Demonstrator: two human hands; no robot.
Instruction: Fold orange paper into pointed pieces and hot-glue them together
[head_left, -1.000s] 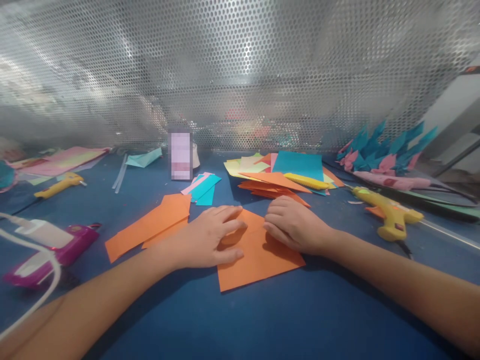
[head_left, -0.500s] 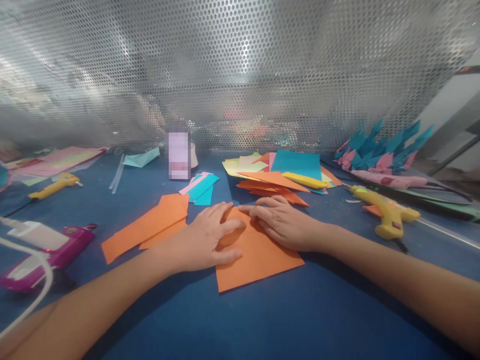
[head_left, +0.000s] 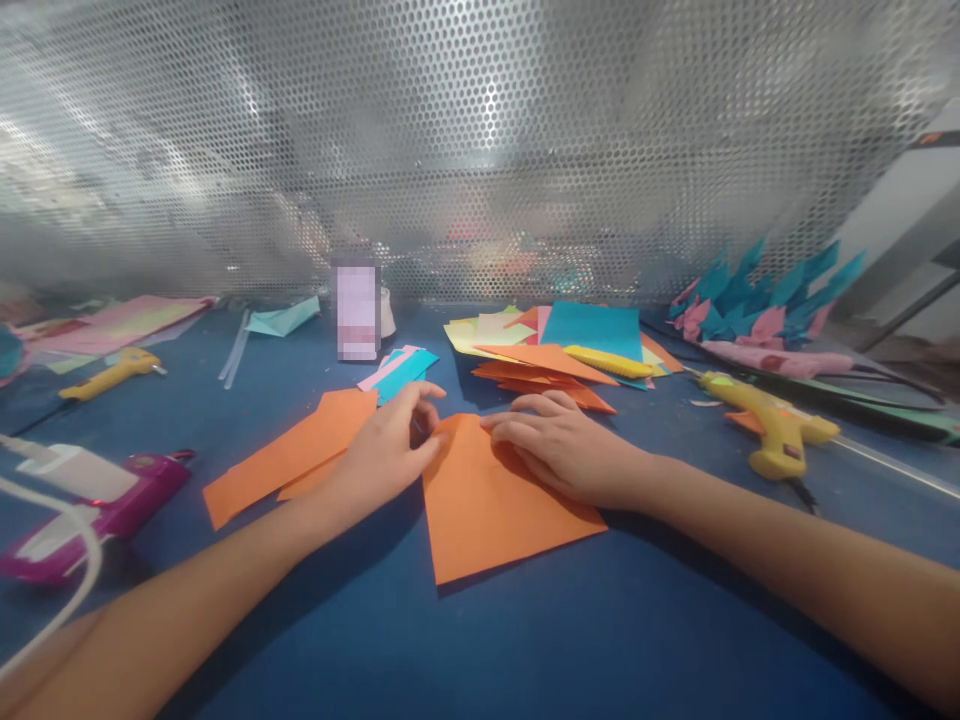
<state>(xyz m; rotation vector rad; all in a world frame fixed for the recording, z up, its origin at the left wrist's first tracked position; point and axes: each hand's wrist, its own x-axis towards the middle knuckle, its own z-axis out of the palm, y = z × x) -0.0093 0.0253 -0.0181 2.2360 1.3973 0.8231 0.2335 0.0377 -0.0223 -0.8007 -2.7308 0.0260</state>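
Pinching the far left corner of a smooth, flat orange paper sheet on the matte blue table, the left hand curls thumb to fingers while the right hand lies open, palm down, flat on the sheet's far right part.

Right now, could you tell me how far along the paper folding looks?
Done: finished teal and pink paper pieces lie at the far right. In hand: the left hand pinches the top corner of an orange sheet while the right hand presses it flat. Left: more orange sheets and a mixed paper stack lie untouched.
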